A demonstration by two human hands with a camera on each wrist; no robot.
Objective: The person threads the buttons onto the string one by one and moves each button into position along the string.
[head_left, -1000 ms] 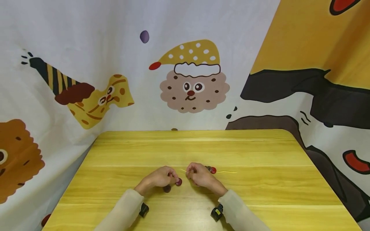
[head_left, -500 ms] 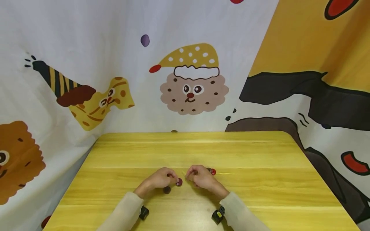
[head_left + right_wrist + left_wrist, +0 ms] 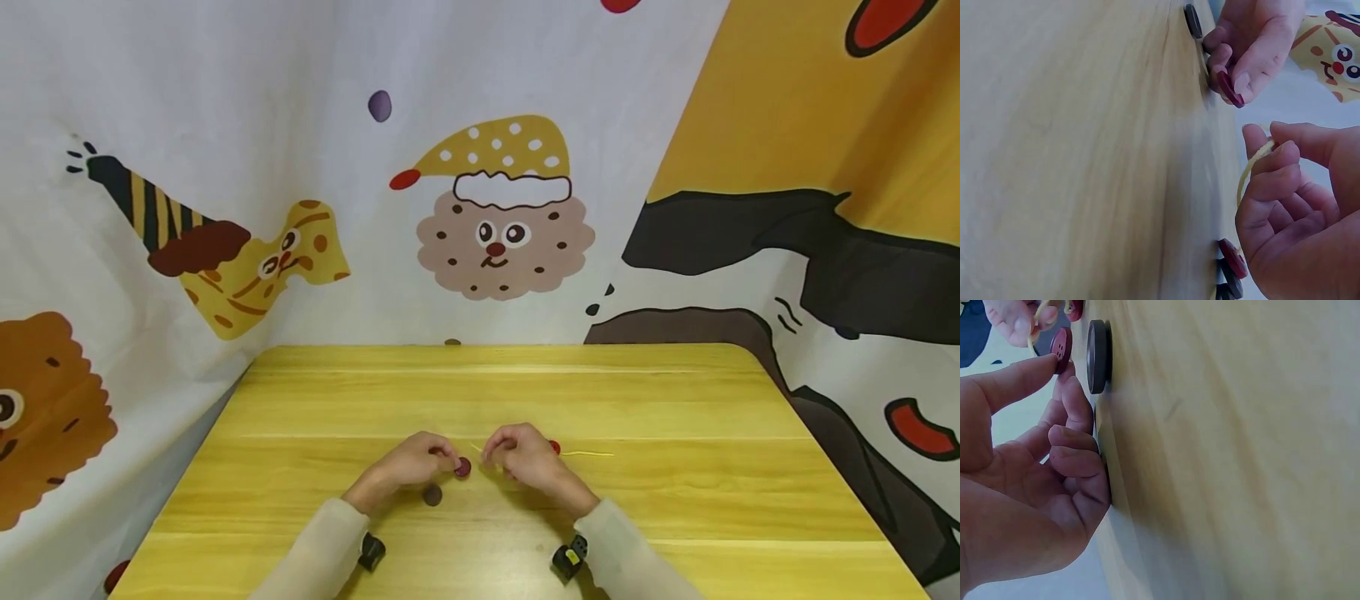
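Observation:
My left hand (image 3: 420, 463) pinches a small dark red button (image 3: 462, 467) (image 3: 1060, 349) (image 3: 1229, 89) between thumb and forefinger, held on edge just above the yellow wooden table (image 3: 525, 392). My right hand (image 3: 517, 454) pinches the end of a thin yellow cord (image 3: 1249, 170) (image 3: 588, 453), a few centimetres from that button. The cord trails right across the table. Behind the right hand, a red button (image 3: 555, 447) (image 3: 1234, 257) and darker ones sit on the cord. A dark brown button (image 3: 432, 495) (image 3: 1098, 356) lies flat on the table below the left hand.
Cartoon-printed cloth (image 3: 495, 217) hangs behind and to both sides of the table. A wrist camera is strapped to each sleeve (image 3: 371, 551) (image 3: 567, 559). Bare tabletop stretches behind and to the right of the hands.
The hands have barely moved. The left hand lifted the red button slightly and the right hand shifted a little, now covering more of the threaded buttons.

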